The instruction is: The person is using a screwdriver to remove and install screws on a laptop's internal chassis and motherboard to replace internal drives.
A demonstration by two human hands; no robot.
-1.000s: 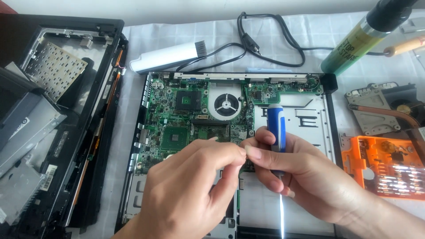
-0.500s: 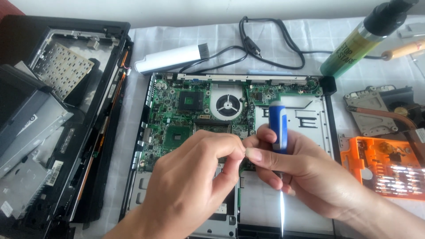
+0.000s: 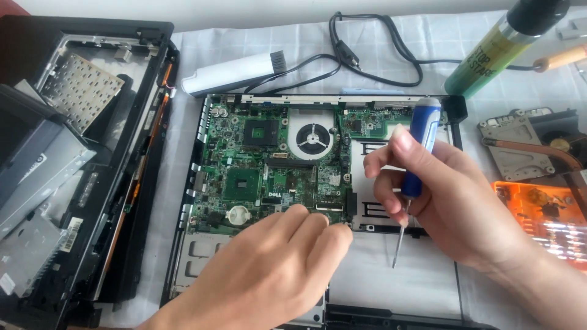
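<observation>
An opened laptop base (image 3: 455, 107) lies in front of me with its green motherboard (image 3: 244, 159) and round fan (image 3: 312, 139) exposed. My right hand (image 3: 452, 201) grips a blue-handled screwdriver (image 3: 419, 153), held nearly upright, its thin shaft tip (image 3: 396, 260) hanging over the white cloth below the board. My left hand (image 3: 269, 272) rests knuckles-up at the board's lower edge, fingertips curled down near the board's bottom right corner. What the fingertips pinch, if anything, is hidden.
A black laptop lid and removed panels (image 3: 79, 153) lie at the left. A white battery (image 3: 235, 72) and black cable (image 3: 367, 49) sit behind the base. A green cylinder (image 3: 495, 52), a heatsink assembly (image 3: 529, 146) and an orange plastic case (image 3: 544, 217) are at the right.
My right hand has lifted away to the right with the screwdriver, separating from my left hand. The left hand stays low at the board's bottom edge.
</observation>
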